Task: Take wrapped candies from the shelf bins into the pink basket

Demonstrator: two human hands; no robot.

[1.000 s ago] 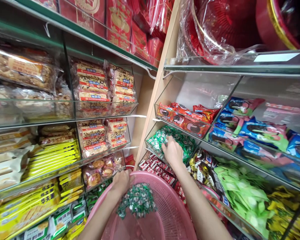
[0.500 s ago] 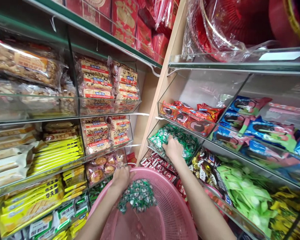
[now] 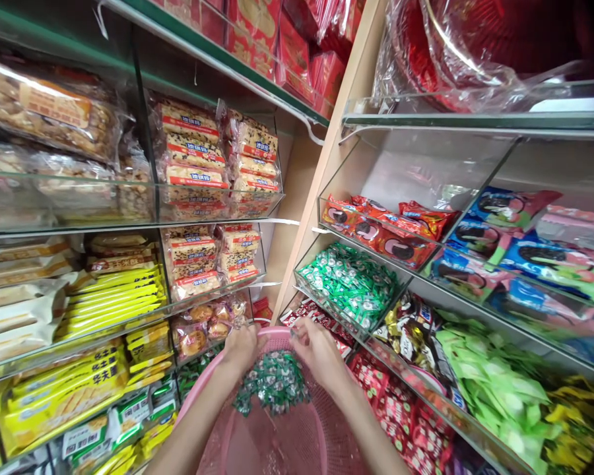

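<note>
My left hand point(image 3: 240, 346) grips the far rim of a pink mesh basket point(image 3: 282, 442) held in front of me. A heap of small green wrapped candies point(image 3: 272, 389) lies in the basket. My right hand point(image 3: 319, 353) hovers over that heap with fingers curled, and a bit of green wrapper shows at its fingertips. Up to the right, a glass bin point(image 3: 304, 267) on the shelf is filled with the same green candies point(image 3: 351, 280).
Glass shelves surround me: biscuit packs point(image 3: 193, 155) and yellow packs point(image 3: 109, 300) on the left, red snack packs point(image 3: 386, 234), blue packs point(image 3: 515, 251), light green packets point(image 3: 490, 382) and red wrapped sweets point(image 3: 406, 415) on the right. A wooden upright point(image 3: 336, 152) divides the shelves.
My right hand left the green candy bin and came down and left over the basket's candy heap. The view shifted slightly upward and left; my left hand still holds the rim.
</note>
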